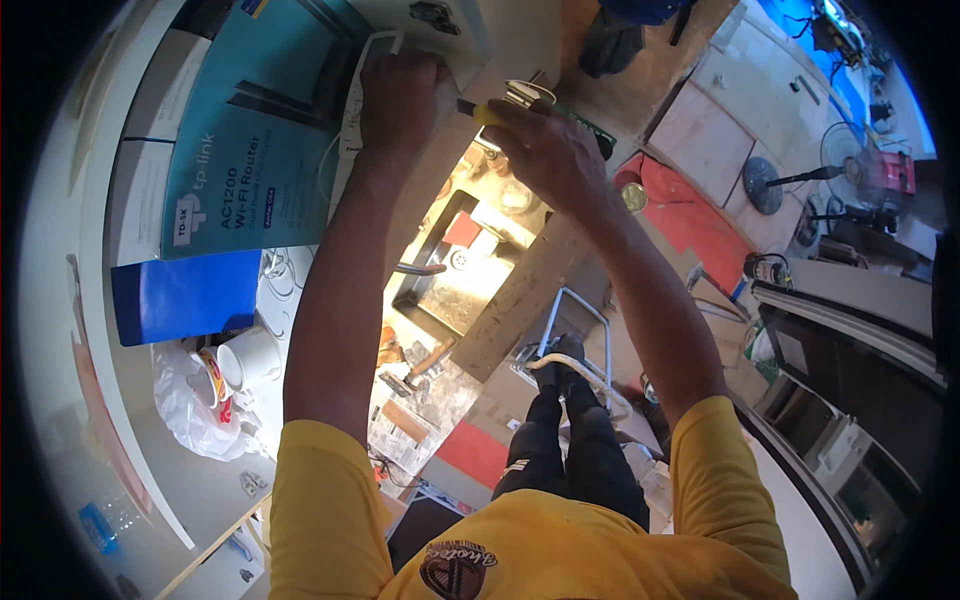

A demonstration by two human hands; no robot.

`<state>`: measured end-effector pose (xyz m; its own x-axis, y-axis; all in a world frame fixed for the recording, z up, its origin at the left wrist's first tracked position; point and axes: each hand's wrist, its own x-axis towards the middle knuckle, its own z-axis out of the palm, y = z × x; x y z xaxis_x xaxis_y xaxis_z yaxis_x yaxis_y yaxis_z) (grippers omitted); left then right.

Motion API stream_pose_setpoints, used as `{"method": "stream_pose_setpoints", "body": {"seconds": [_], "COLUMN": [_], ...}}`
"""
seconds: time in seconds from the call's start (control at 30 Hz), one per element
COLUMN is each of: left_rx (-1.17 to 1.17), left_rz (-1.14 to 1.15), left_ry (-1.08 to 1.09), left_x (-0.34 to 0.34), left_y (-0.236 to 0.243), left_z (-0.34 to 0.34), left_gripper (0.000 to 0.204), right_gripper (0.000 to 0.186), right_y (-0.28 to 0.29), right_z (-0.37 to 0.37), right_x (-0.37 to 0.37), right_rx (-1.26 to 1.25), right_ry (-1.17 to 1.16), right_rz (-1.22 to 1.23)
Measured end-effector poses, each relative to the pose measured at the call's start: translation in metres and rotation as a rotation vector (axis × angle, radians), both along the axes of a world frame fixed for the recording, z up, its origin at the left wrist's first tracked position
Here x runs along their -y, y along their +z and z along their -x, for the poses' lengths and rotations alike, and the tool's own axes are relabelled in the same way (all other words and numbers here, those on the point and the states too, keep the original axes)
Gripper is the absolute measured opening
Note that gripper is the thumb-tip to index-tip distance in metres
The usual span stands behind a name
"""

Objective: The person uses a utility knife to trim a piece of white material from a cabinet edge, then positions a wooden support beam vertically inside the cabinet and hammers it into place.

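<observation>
My right grip [548, 150] clasps a yellow-handled tool [487, 114]; aligning it squarely beside the cabinet edge [425, 175] should help. My left grip's [398, 98] closure I cannot tell.

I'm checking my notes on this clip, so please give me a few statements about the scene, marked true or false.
1. The right hand holds a yellow object. True.
2. Both sleeves are red. False: they are yellow.
3. A sink shows between the two forearms. True.
4. The teal box is right of the right hand. False: it is left of the left hand.
5. The trousers are dark. True.
</observation>
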<state>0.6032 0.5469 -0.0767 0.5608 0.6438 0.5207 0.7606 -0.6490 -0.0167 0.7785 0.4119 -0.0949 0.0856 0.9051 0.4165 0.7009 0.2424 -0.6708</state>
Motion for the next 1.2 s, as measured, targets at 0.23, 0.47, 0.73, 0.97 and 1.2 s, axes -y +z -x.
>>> {"method": "stream_pose_setpoints", "body": {"seconds": [0.23,0.47,0.73,0.97,1.2], "left_rx": [-0.018,-0.023,-0.005,0.017,0.086], "left_rz": [-0.012,0.0,-0.016,0.006,0.013], "left_ry": [0.027,0.047,0.052,0.064,0.002], "left_x": [0.002,0.005,0.005,-0.006,-0.006], "left_y": [0.002,0.002,-0.002,-0.015,-0.012], "left_z": [-0.002,-0.002,-0.005,0.005,0.005], "left_gripper": [0.01,0.009,0.011,0.013,0.012], "right_gripper": [0.03,0.03,0.027,0.027,0.029], "right_y": [0.003,0.02,0.016,0.022,0.01], "right_z": [-0.003,-0.01,-0.012,-0.013,-0.012], "right_x": [-0.009,-0.011,-0.025,-0.03,-0.025], "right_rx": [0.107,0.146,0.182,0.165,0.137], "right_ry": [-0.028,0.027,0.073,0.114,0.043], "right_rz": [0.02,0.166,0.099,0.125,0.138]}}
